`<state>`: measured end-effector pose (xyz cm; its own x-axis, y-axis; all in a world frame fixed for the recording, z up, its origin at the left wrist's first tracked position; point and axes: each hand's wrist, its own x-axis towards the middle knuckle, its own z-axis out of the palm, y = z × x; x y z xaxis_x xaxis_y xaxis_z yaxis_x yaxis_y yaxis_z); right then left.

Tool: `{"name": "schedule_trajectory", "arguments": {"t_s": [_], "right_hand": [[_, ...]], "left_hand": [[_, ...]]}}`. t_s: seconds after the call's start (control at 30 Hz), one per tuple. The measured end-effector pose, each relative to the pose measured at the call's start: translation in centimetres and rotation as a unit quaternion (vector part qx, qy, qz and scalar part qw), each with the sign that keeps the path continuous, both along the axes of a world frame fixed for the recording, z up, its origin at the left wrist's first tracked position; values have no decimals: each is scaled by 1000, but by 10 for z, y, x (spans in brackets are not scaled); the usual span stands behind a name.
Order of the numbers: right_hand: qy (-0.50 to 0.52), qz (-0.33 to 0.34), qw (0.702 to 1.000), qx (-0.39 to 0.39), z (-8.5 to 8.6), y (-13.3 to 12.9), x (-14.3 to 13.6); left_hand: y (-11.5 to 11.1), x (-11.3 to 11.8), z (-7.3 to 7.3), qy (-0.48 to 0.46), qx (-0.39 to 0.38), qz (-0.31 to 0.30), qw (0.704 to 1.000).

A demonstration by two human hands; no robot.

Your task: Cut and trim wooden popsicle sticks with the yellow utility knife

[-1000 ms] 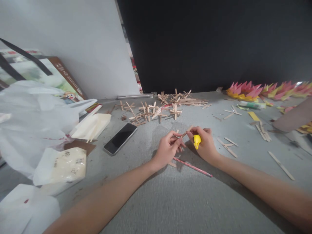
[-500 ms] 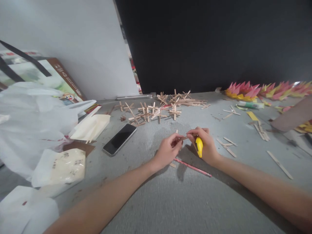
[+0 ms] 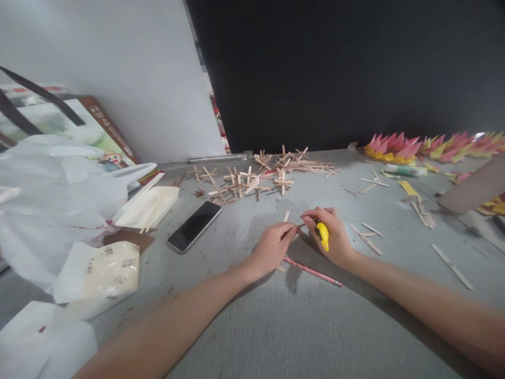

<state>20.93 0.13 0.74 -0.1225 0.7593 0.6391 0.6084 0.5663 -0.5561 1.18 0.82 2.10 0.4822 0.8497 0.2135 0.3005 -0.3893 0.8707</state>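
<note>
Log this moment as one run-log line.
left hand: holds wooden stick | right hand: holds yellow cutter at stick | pink pencil: on floor

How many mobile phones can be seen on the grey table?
1. The phone lies screen up, left of the left hand, near the white bags. More may be hidden under them.

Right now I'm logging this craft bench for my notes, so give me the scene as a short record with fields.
surface: grey table
left hand: left hand pinches a wooden stick piece
right hand: right hand holds a yellow tool, fingertips meeting the left hand's
under hands: pink pencil lying flat
behind hands: pile of crossed sticks
left side: phone face up, white plastic bag
right side: loose sticks, pink and yellow paper flowers
</note>
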Motion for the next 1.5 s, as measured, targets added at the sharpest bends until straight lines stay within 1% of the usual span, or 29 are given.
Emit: {"name": "schedule_trajectory", "arguments": {"t_s": [0.1,0.27,0.33,0.4,0.47,0.5,0.63,0.73,0.8,0.87,0.93,1.03,1.13,1.23,1.4,1.5], "right_hand": [[13,-6,1000,-21,0,-2,0],[26,-9,999,-29,-1,-4,0],[60,-23,998,-11,-1,-4,0],[108,-44,993,16,-2,-3,0],[150,-53,987,28,-4,-1,1],[167,-44,985,22,-6,-1,2],[203,30,978,-26,-11,-3,7],[165,46,983,-58,-7,-10,11],[119,49,987,-95,-1,-15,12],[85,49,989,-111,6,-19,11],[73,45,991,-103,9,-20,9],[74,48,992,-86,5,-17,7],[93,91,988,-80,-2,-14,5],[101,126,983,-87,-5,-13,5],[87,129,983,-96,-6,-15,5],[83,116,986,-89,-7,-14,6]], "left_hand": [[-1,0,1,-5,-11,-3,1000],[-2,2,-4,-70,-93,-19,993],[0,3,-7,-109,-142,-11,984],[3,3,-9,-155,-184,11,971],[6,2,-10,-190,-203,35,960],[8,2,-10,-202,-205,44,957],[8,1,-8,-214,-196,56,955],[7,2,-7,-212,-195,63,955],[5,2,-5,-212,-196,69,955],[5,3,-4,-211,-195,74,955],[5,3,-4,-212,-193,77,955],[5,4,-4,-216,-194,78,954],[6,4,-6,-210,-192,83,955],[7,5,-8,-201,-182,85,959],[7,6,-9,-206,-176,89,958],[7,4,-9,-212,-189,82,955]]}}
